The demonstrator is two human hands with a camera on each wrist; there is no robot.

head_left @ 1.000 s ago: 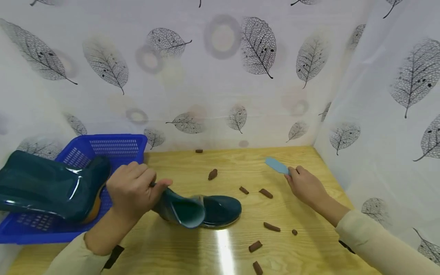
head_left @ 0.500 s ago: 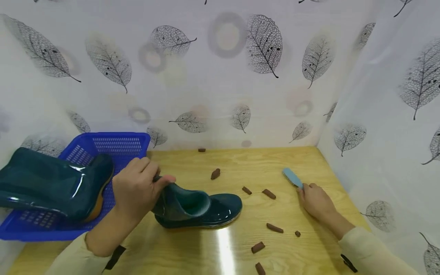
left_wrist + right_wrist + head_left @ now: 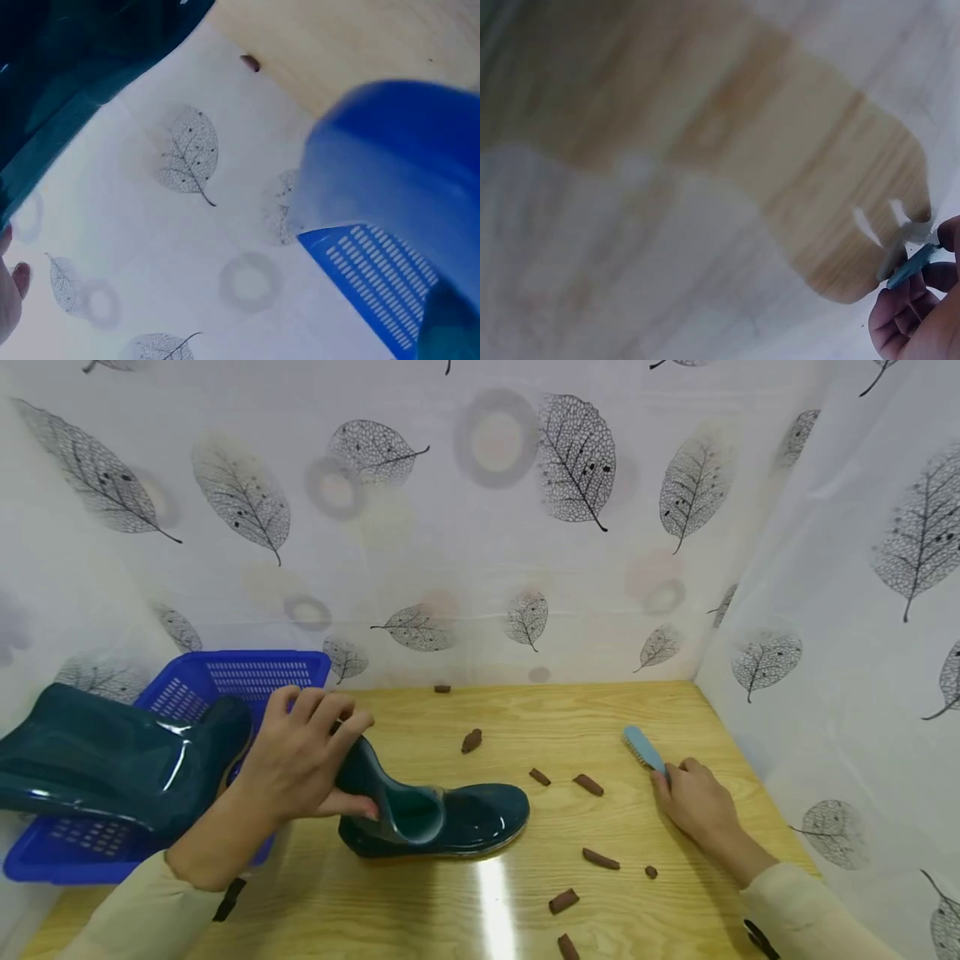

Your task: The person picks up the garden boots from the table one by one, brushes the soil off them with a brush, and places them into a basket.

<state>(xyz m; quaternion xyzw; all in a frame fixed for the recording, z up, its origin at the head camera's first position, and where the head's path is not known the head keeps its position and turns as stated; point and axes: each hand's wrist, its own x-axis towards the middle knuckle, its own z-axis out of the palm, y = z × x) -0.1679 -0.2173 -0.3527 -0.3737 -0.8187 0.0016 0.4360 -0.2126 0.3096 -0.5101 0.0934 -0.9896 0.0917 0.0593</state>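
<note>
A glossy dark green rubber boot [image 3: 480, 814] stands on the wooden table, its shaft folded over so the opening faces me. My left hand [image 3: 296, 756] holds the shaft near its top, thumb across the near side and fingers over the upper edge. In the left wrist view the boot [image 3: 82, 67] fills the upper left corner, with fingertips [image 3: 21, 279] low at the left edge. Over at the right, my right hand [image 3: 697, 802] grips the handle of a light blue brush [image 3: 643, 747], bristles facing left, low over the table. The brush [image 3: 915, 264] also shows in the right wrist view.
Another green boot [image 3: 112, 760] lies across a blue plastic basket [image 3: 300, 664] at the left. Several brown pieces, such as a stick [image 3: 600, 858] and a lump [image 3: 472, 741], are scattered on the table [image 3: 600, 710]. A leaf-print curtain [image 3: 465, 543] hangs behind and to the right.
The brush has come down and right, its head turned from flat to bristles leftward. My left hand's fingers have spread and its thumb has slid down the shaft; the shaft has shifted in shape.
</note>
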